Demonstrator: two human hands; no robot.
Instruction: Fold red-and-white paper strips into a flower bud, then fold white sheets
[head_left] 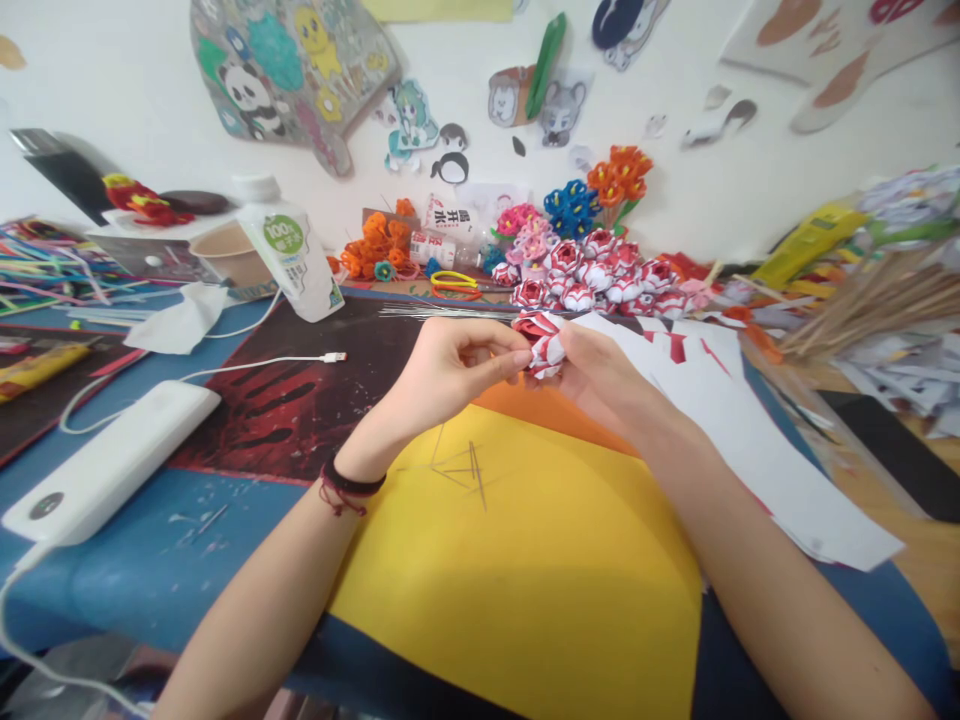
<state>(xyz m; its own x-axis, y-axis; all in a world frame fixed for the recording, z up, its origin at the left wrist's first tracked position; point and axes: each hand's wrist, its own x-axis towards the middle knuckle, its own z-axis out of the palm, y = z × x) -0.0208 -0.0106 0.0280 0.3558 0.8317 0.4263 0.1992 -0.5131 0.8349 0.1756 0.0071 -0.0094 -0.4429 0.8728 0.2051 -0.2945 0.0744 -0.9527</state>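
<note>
Between my two hands, above the far edge of a yellow sheet [525, 560], is a red-and-white paper flower [546, 352]. My left hand [469, 360] pinches it from the left with thumb and fingers. From the right, my right hand [592, 365] grips the same flower; its fingertips are partly hidden behind the petals. A few thin wires [457, 465] lie on the yellow sheet below my left hand. Just behind my hands sits a heap of similar red-and-white flowers [600, 270]. White paper sheets [720, 400] with red marks lie beside my right forearm.
A white power bank [112, 460] with cables lies at the left, near a white bottle [289, 245] and a paper cup [232, 255]. Yellow-handled scissors [454, 284] rest at the back. Wooden sticks [862, 285] and a dark phone-like slab [892, 450] are at the right.
</note>
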